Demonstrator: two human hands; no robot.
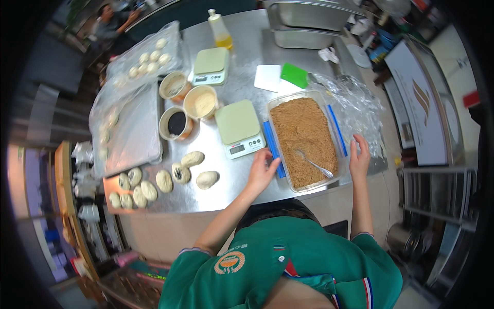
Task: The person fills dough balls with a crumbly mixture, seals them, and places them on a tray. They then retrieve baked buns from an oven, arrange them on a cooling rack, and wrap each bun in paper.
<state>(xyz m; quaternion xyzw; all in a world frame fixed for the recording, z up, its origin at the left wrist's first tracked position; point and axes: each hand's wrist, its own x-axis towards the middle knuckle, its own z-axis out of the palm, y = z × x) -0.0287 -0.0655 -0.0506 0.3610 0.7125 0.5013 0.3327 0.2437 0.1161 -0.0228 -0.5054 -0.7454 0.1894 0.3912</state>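
A clear plastic container (pixel 271 129) full of brown crumbly filling (pixel 301 123) stands in front of me, with blue side clips hanging unlatched. A metal spoon (pixel 321 170) lies in the filling. My left hand (pixel 263 170) is at the container's left blue clip (pixel 272 144), fingers apart and holding nothing; whether it touches the clip I cannot tell. On the other side, my right hand (pixel 359 157) is open and raised just off the right blue clip (pixel 337 129). Left of the container sits a pale green kitchen scale (pixel 239 123) with nothing on it.
Several dough pieces (pixel 164 181) lie front left, some showing dark filling. Three tubs, one with dark contents (pixel 177 123), stand beside a second scale (pixel 211 63), an oil bottle (pixel 220 33) and plastic-covered trays (pixel 128 134). Scrapers (pixel 294 75) and plastic film (pixel 355 103) lie right.
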